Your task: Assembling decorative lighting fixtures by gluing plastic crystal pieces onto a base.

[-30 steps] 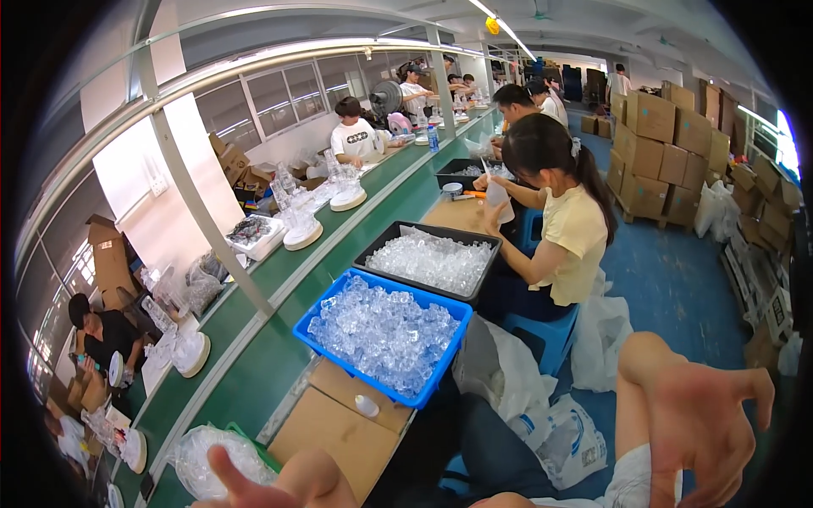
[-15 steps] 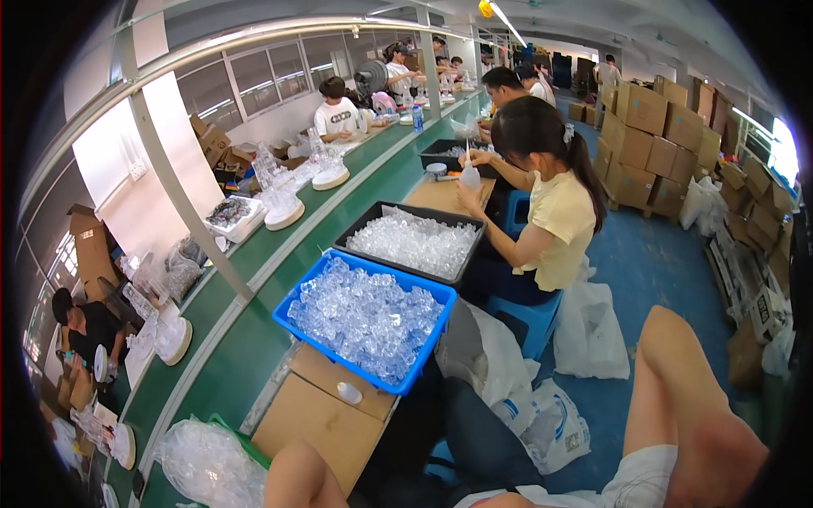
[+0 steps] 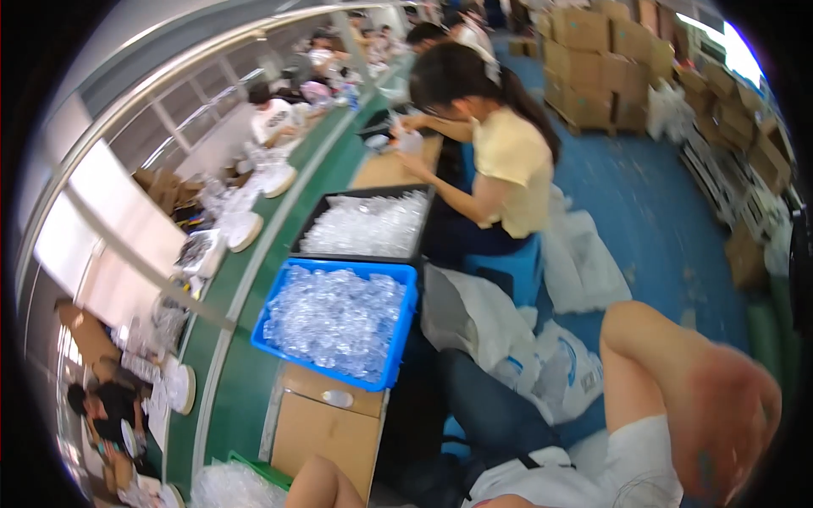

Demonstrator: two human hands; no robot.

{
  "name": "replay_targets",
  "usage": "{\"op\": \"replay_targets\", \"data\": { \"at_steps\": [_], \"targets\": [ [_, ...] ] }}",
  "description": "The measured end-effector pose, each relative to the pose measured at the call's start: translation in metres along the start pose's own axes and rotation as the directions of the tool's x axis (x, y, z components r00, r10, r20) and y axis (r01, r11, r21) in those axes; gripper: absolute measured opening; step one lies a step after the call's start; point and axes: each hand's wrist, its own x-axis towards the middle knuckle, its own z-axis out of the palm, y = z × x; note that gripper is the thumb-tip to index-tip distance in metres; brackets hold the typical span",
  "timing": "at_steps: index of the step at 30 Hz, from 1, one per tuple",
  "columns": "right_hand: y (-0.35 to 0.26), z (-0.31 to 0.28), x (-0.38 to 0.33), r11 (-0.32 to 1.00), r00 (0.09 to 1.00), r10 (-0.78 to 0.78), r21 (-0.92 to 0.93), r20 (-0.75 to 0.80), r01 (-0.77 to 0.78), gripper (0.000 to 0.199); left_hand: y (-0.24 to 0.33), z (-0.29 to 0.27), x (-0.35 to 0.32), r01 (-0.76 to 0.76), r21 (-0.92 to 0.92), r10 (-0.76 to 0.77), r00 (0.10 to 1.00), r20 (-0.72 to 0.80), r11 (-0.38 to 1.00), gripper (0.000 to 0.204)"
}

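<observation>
Head view: the small white bottle (image 3: 337, 398) lies roughly crosswise at lower centre-left, just below the blue bin (image 3: 409, 322), nearer the left arm (image 3: 320, 486). Left hand is out of sight; right hand (image 3: 730, 419), lower right, blurs: I can't tell its grip.

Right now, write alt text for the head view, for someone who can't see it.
A blue tray heaped with clear plastic pieces sits next to a black tray of more pieces, along a green work surface. The wearer's right hand is blurred at the right; beyond the trays sits a co-worker in yellow.
</observation>
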Motion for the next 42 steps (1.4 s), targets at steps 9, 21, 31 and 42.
{"op": "replay_targets", "data": {
  "at_steps": [9, 21, 31, 42],
  "targets": [
    [-0.153, -0.326, -0.103, -0.051, -0.395, 0.919, -0.991, 0.001, -0.121, 0.021, -0.004, 0.031, -0.116, 0.768, -0.240, -0.751, 0.636, 0.179, 0.593, 0.030],
    [-0.432, -0.578, -0.092, 0.169, -0.845, 0.078, -0.828, -0.529, 0.534, 0.037, 0.085, 0.062, -0.231, 0.887, 0.260, -0.922, -0.385, -0.041, -0.382, 0.037],
    [-0.443, -0.657, -0.169, -0.238, -0.764, 0.012, -0.744, -0.645, 0.624, 0.065, 0.047, 0.088, -0.275, 0.735, 0.190, -0.752, -0.589, -0.295, -0.651, 0.034],
    [-0.486, -0.680, -0.193, -0.115, -0.857, -0.027, -0.850, -0.514, 0.514, 0.062, 0.027, 0.092, -0.301, 0.678, 0.076, -0.658, -0.672, -0.339, -0.731, 0.033]
  ]
}}
